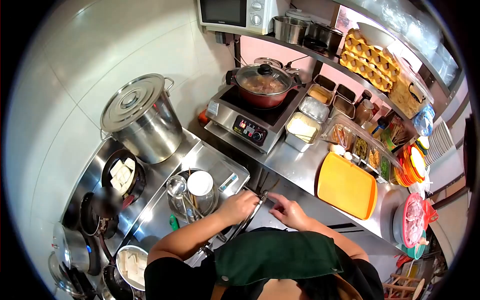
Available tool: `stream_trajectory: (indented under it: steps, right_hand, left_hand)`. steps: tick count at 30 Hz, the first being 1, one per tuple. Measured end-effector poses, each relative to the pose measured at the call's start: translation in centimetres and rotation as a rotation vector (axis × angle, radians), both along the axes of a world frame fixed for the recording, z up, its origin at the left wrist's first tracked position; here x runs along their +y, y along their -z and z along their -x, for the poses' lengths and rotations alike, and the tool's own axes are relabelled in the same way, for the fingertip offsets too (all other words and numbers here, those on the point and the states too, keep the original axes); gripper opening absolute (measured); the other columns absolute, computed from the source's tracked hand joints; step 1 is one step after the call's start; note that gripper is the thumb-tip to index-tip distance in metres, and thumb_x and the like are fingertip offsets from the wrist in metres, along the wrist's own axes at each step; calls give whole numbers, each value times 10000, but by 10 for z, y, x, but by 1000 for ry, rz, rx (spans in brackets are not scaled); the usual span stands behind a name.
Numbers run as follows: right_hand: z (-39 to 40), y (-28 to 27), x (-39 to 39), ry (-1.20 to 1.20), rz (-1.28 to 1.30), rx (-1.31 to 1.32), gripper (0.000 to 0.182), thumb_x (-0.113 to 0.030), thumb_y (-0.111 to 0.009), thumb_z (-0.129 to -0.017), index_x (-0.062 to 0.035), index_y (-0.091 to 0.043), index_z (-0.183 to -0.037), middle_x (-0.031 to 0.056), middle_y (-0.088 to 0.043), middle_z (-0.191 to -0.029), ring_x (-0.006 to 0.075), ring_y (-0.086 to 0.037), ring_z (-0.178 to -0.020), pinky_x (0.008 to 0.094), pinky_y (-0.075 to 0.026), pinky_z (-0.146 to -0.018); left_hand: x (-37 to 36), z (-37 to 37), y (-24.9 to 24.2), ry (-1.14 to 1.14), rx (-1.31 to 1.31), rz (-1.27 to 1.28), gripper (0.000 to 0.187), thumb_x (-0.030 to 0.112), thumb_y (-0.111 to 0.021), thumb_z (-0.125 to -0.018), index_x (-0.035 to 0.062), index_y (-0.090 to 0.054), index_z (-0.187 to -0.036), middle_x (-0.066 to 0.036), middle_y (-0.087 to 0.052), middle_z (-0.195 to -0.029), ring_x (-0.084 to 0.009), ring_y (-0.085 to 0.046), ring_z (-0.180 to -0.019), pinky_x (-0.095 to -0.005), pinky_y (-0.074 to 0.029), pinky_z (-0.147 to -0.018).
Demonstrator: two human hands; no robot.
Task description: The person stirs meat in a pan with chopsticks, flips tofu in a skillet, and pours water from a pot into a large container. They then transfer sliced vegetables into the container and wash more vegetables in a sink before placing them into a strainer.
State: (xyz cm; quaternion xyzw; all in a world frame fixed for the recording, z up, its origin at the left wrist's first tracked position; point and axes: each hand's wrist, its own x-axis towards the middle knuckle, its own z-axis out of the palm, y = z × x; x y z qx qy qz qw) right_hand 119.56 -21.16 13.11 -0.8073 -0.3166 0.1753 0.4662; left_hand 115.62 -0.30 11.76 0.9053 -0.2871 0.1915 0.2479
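Curled left hand [239, 207], pointing right hand [290, 210], slim metal piece [264, 195]

Whether the left is clasping the piece, I cannot tell; the right is gripping nothing visible, its forefinger reaching the end. This piece is lying at twelve o'clock from the green apron [275, 252]. I judge that good handling is needing a steady left and light right fingertip. Around, stockpot [155, 135] is standing at ten, cooker [255, 131] at twelve, yellow tray [346, 185] at three. One bowl [213, 204] is crowding the left forearm at nine.
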Motion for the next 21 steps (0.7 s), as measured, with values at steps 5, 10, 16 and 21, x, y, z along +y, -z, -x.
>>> stream_trajectory:
  steps: [5,10,16,21]
  right_hand:
    - [-70,-30,9,-174,-223,-191,323,-17,-623,-605,-34,-530,-915,124,-552,-740,281,-557,-673,308,-445,-584]
    - [-158,-50,-53,42,-217,-457,131,-75,-529,-742,6,-523,-846,85,-480,-637,186,-496,-550,272,-397,-501]
    - [-250,-114,-139,296,-247,-607,245,-145,-391,-812,30,-558,-846,117,-485,-744,194,-441,-667,283,-352,-631]
    - [-306,-105,-169,450,-316,-460,86,-6,-465,-807,39,-534,-830,81,-480,-779,98,-458,-547,204,-383,-505]
  left_hand:
    - [-45,-58,-64,247,-256,169,288,62,-618,-636,26,-561,-916,-83,-513,-940,-224,-547,-783,-288,-455,-620]
    - [-49,-158,-114,125,-379,94,484,340,-661,-644,10,-550,-980,-113,-520,-987,-246,-543,-836,-318,-459,-692]
    - [12,-373,-119,-586,-46,63,341,168,-593,-703,-21,-554,-984,-179,-529,-999,-330,-495,-953,-353,-397,-837]
    - [37,-457,-124,-686,414,-227,462,245,-619,-664,67,-542,-1083,-178,-557,-982,-304,-525,-928,-334,-406,-833]
